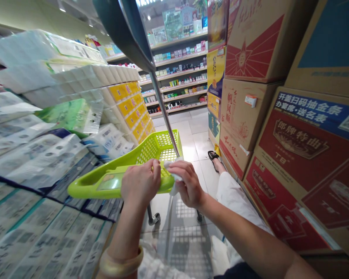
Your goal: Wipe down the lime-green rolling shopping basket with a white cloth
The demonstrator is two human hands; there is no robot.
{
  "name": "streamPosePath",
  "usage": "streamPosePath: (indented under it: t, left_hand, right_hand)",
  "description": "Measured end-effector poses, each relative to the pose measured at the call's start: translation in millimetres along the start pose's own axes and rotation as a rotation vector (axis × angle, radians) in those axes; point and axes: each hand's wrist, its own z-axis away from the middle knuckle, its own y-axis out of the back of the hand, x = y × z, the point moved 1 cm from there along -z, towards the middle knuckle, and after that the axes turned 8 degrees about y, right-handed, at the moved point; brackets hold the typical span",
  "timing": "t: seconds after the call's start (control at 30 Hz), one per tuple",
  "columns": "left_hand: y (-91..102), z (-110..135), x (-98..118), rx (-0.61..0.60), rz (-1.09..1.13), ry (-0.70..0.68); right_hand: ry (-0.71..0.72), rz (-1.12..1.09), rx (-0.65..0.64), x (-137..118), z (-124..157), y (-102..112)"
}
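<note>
Our left hand (142,180) is curled over the handle (83,190) of the green shopping cart (125,159), which stands before us on the tiled floor (194,141). Our right hand (189,186) pinches a crumpled white cloth (175,189) at the handle's right end, near the metal pole (164,104). We do best to keep the left grip firm, since the casters (154,219) could roll, and to hold the cloth flat under our fingers, pressing evenly around the curved edge.
</note>
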Motion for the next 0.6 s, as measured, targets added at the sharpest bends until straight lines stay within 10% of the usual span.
streamPosePath:
  t: [0.13, 0.33, 0.5, 0.6]
  left_hand:
    - [0.8, -1.1, 1.7, -0.009, -0.003, 0.013]
    - [1.7, -2.4, 1.8, -0.026, 0.017, 0.015]
    - [1.9, -2.6, 2.5, -0.035, 0.012, 0.023]
    - [0.9, -2.7, 2.3, -0.025, 0.012, 0.017]
  right_hand:
    - [-0.213, -0.049, 0.117, -12.0, -4.9, -3.5]
    - [0.061, -0.033, -0.047, -6.5, -1.2, -1.7]
    - [-0.359, -0.171, 0.198, 14.1, -4.5, -0.9]
    - [-0.242, -0.108, 0.117, -3.9, -5.2, -3.1]
